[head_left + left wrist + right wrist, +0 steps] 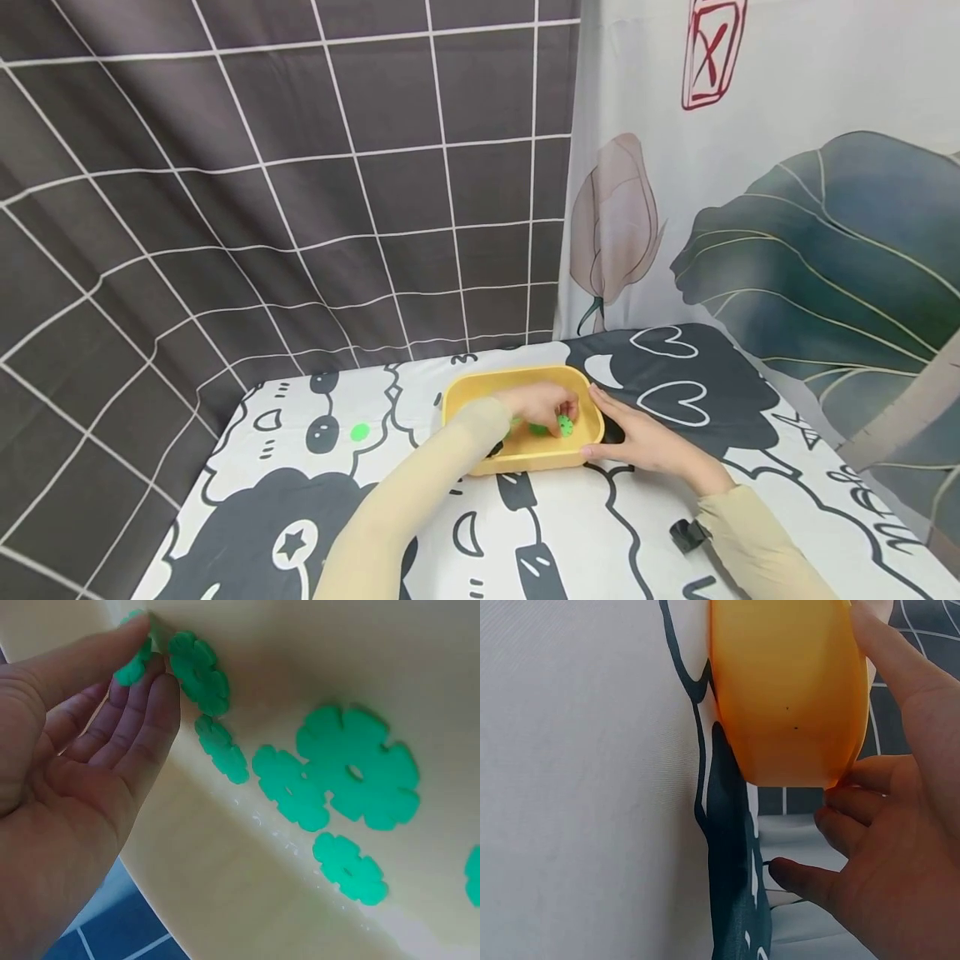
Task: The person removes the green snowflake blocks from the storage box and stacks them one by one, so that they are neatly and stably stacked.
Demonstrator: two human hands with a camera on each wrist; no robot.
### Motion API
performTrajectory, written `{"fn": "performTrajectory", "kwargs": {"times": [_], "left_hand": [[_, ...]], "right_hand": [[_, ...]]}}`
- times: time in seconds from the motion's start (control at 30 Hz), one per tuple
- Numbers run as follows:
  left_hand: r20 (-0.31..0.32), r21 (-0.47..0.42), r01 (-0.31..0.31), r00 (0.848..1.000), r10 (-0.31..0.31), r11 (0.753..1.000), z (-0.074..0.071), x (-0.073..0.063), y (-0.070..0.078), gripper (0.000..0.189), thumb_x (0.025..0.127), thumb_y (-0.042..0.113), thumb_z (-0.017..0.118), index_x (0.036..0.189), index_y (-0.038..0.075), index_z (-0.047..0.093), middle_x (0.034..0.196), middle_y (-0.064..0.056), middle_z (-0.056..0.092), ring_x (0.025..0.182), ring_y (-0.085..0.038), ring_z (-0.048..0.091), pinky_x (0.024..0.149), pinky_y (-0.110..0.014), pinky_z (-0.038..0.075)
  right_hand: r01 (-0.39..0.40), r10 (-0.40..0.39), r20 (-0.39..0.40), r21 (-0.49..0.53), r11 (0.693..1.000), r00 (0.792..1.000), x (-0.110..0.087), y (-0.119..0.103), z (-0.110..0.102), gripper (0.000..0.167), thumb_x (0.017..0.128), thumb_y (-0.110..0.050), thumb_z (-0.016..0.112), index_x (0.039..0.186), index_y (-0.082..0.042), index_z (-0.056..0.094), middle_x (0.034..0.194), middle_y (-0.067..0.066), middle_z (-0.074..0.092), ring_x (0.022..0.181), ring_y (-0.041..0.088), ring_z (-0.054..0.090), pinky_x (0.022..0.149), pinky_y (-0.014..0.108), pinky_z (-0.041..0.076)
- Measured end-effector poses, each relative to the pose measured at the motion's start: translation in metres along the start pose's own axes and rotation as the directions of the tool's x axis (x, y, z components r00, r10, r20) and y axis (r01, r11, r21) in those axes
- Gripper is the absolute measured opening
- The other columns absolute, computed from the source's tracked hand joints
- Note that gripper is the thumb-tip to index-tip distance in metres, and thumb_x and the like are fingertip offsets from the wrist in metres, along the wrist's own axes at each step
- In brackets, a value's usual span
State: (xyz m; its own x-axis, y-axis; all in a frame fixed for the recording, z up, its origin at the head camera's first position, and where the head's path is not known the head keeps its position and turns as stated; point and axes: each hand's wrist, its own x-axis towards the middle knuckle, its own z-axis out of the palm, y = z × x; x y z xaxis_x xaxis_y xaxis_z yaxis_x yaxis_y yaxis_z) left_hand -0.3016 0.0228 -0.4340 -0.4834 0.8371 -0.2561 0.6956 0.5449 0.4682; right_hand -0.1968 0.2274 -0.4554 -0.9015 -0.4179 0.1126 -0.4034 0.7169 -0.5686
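Observation:
A yellow plastic basin (525,462) stands on the patterned cloth, with several green flower-shaped plastic pieces (358,766) lying in it. My left hand (538,404) reaches inside and pinches one green flower-shaped piece (133,666) between thumb and fingertips, close to the wall. Beside it in the left wrist view, another green piece (199,673) leans near the fingertips. My right hand (648,437) holds the basin's right end from outside, thumb and fingers spread across it. In the right wrist view the same hand (900,817) touches the basin's rim and outer wall (791,697).
A green round spot (360,432) shows on the cloth left of the basin; whether it is loose or printed is unclear. A dark gridded curtain (375,208) and a pale flowered curtain (637,83) hang behind. A black device (686,535) sits at the right wrist.

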Motion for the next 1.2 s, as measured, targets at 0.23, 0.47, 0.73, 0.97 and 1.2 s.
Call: {"fn": "performTrajectory", "kwargs": {"times": [0.23,0.47,0.73,0.97,1.2], "left_hand": [[0.002,0.014,-0.031,1.000,0.031,0.999,-0.008,-0.004,-0.006,0.024,0.082,-0.001,0.078,0.103,0.008,0.069,0.090,0.005,0.063,0.084,-0.006,0.056,0.075,-0.013,0.045],[-0.086,-0.044,-0.021,0.996,0.017,0.999,-0.018,-0.011,-0.009,0.022,0.082,-0.001,0.075,0.100,0.011,0.070,0.094,0.006,0.066,0.087,-0.006,0.059,0.075,-0.015,0.049],[-0.145,-0.040,-0.046,0.989,0.040,0.998,-0.033,-0.020,-0.009,0.020,0.087,0.003,0.073,0.106,0.009,0.072,0.097,0.006,0.069,0.091,-0.006,0.061,0.082,-0.015,0.048],[-0.194,-0.040,-0.043,0.980,0.035,0.998,-0.040,-0.033,-0.015,0.019,0.092,0.007,0.071,0.111,0.009,0.072,0.103,0.005,0.070,0.095,-0.005,0.062,0.084,-0.016,0.049],[-0.264,-0.049,-0.008,0.964,-0.005,0.999,-0.058,-0.057,-0.025,0.022,0.093,0.005,0.068,0.114,0.009,0.073,0.106,0.002,0.072,0.098,-0.009,0.064,0.085,-0.019,0.051]], "right_hand": [[-0.006,0.006,0.005,0.012,1.000,1.000,0.000,-0.003,-0.001,0.105,0.085,-0.055,0.075,0.156,0.004,0.025,0.161,0.025,0.024,0.144,0.048,0.029,0.113,0.062,0.030],[-0.012,0.011,0.013,0.009,1.000,1.000,0.000,-0.004,-0.001,0.106,0.085,-0.056,0.074,0.157,0.003,0.024,0.162,0.025,0.023,0.144,0.047,0.029,0.113,0.061,0.031],[-0.021,0.021,0.017,0.006,1.000,1.000,0.001,-0.002,-0.001,0.107,0.085,-0.057,0.074,0.157,0.003,0.024,0.162,0.025,0.024,0.144,0.047,0.029,0.112,0.062,0.031],[-0.021,0.021,0.017,0.001,1.000,1.000,0.000,0.000,0.000,0.106,0.085,-0.058,0.073,0.156,0.004,0.025,0.161,0.026,0.024,0.143,0.048,0.030,0.112,0.062,0.032],[-0.007,0.007,0.004,-0.007,1.000,1.000,0.001,0.002,0.000,0.106,0.085,-0.058,0.074,0.157,0.003,0.025,0.161,0.025,0.025,0.144,0.048,0.030,0.112,0.062,0.031]]}}
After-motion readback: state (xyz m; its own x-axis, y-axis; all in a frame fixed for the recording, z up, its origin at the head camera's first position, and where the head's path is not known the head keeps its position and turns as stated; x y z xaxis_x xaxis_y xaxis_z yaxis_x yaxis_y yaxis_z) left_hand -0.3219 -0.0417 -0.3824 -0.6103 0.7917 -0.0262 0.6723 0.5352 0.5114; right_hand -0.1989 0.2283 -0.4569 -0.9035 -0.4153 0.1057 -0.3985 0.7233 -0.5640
